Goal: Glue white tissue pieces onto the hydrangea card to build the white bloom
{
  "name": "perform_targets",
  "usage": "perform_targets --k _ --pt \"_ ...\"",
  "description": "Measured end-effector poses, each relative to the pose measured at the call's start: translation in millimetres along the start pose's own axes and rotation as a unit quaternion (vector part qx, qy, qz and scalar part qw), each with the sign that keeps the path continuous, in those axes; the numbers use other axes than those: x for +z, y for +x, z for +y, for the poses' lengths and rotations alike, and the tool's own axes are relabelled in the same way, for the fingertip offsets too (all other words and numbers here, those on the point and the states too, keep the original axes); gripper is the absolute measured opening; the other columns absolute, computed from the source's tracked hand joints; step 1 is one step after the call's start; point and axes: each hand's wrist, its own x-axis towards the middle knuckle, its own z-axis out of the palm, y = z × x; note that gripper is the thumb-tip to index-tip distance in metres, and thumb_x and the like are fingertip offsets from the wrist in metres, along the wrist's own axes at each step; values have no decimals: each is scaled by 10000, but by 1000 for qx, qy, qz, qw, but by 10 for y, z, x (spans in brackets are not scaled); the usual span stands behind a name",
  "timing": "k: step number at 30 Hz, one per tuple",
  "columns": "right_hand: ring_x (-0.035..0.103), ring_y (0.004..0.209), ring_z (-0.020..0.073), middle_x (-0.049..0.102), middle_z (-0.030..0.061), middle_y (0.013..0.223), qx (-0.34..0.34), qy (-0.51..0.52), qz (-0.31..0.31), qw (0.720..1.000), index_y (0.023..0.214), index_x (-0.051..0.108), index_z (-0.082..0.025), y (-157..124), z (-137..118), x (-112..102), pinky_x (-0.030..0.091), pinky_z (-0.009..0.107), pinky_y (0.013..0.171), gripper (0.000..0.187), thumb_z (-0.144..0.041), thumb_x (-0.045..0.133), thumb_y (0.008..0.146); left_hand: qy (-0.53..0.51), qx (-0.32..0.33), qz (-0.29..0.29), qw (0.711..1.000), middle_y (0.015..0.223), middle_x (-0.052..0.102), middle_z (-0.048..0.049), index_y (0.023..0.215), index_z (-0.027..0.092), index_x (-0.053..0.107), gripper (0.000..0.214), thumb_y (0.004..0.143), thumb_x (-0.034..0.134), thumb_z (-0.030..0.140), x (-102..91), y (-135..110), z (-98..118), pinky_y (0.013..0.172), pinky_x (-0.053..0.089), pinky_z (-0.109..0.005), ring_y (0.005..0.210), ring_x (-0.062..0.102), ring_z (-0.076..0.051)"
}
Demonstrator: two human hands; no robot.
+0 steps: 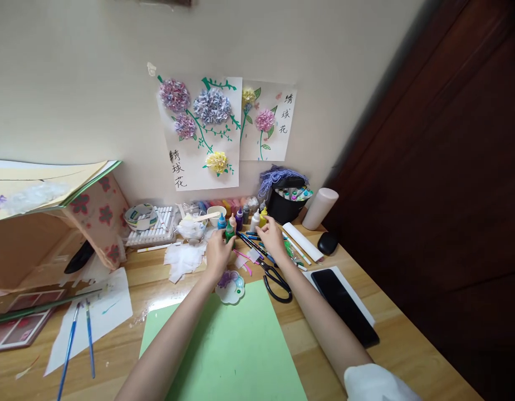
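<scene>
Left grip [217, 255] on the green bottle [229, 231], right grip [274, 240] at the yellow bottle [263, 218]

With our left grip we pinch the green bottle between thumb and fingers; its long axis runs upright and its nozzle points up. Our right grip is curved, thumb and forefinger beside the yellow bottle, but we cannot tell whether they press on it. That bottle also stands near upright, nozzle upward. Between our grips we see the purple bottle [239, 220] and, just beside the right one, the white bottle [255, 221]. Just beyond the left grip stands the blue bottle [221, 221]. Nearer us than the left grip, a palette [230, 294] rests by the green sheet [232, 351] on the tabletop [391, 334]. Below our right grip lie scissors [278, 277], handles towards us.
</scene>
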Motion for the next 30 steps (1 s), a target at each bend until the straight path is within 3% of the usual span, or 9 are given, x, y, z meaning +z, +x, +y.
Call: perform_targets --k 8,11,17,21,25,30 --pt "591 635 216 605 33 594 -6 -86 14 996 901 630 -144 228 -43 213 407 296 652 205 -200 620 704 44 -2 11 999 853 620 -94 856 144 591 131 763 583 237 -29 76 -54 710 421 -329 818 569 -234" --pt "575 574 195 581 11 549 -22 -65 3 998 867 624 -154 245 -54 200 410 280 604 158 -249 589 744 46 4 9 999 861 620 -89 862 150 592 128 770 580 238 -20 72 -64 716 427 -324 828 572 -228" --pt "518 494 148 494 -51 491 -48 9 -5 999 903 583 -174 105 -144 30 409 251 533 235 -374 552 782 42 19 15 999 912 615 -90 939 151 583 182 778 581 235 15 48 -36 750 436 -336 869 569 -231" --pt "462 484 111 481 -46 555 -33 131 -9 991 864 555 -183 -82 -342 -196 358 223 464 318 -479 584 750 46 26 13 999 898 608 -89 932 158 579 173 779 582 239 54 44 -35 740 439 -350 858 567 -242" --pt "311 433 71 454 -48 565 26 314 -60 947 795 548 -196 -293 -592 -403 226 211 403 357 -530 634 699 48 28 9 998 914 613 -102 928 157 570 155 789 568 226 105 55 -62 742 441 -363 872 569 -254" --pt "321 489 73 524 -7 664 60 384 -115 914 775 584 -183 -500 -816 -538 238 217 441 386 -545 665 668 51 24 13 998 909 617 -101 965 159 552 193 782 577 215 123 68 -59 735 447 -373 865 576 -256"
